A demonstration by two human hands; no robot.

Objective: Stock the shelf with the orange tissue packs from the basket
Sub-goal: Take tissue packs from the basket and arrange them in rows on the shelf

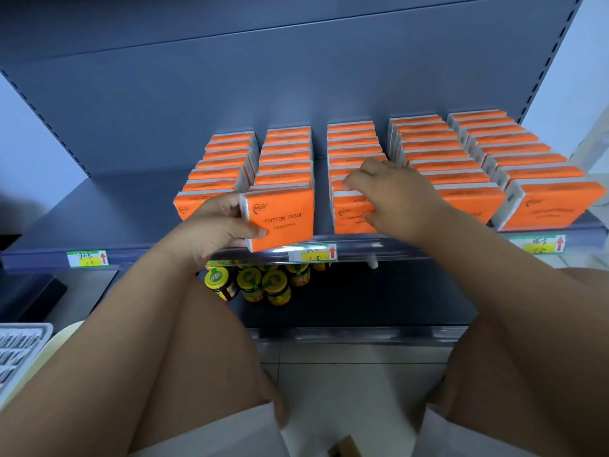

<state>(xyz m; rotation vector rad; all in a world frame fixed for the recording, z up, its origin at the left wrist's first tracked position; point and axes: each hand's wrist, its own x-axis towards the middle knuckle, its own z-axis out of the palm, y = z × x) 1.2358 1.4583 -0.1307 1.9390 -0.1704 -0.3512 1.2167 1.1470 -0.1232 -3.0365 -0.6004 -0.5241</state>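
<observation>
Head view, looking down at the shelf (99, 206). Five rows of orange tissue packs (438, 153) stand on edge on it, running from the back panel to the front lip.

Your left grip (217, 225) pinches the held pack (280, 219) by its left edge, with the thumb across the printed "COTTON TISSUE" face and the fingers behind. This pack sits slightly tilted at the front of the second row from the left. Its lower corner overlaps the shelf's front rail, and you cannot tell whether it rests on the shelf.

Your right grip (395, 196) is curled on the middle-row pack (349, 216), the frontmost of the third row. The fingers are hooked over the pack's top edge and the thumb is pressed to its orange face. That pack stands upright on the shelf, touching the pack behind it.

Price labels (313, 253) with red arrows are clipped to the front rail – one at the left, one at the centre, one at the right. Yellow-lidded jars (260, 285) are grouped on the lower shelf (362, 308), beneath the held pack. A corner of the white slotted basket (19, 351) shows at the lower left edge; its contents are out of view.
</observation>
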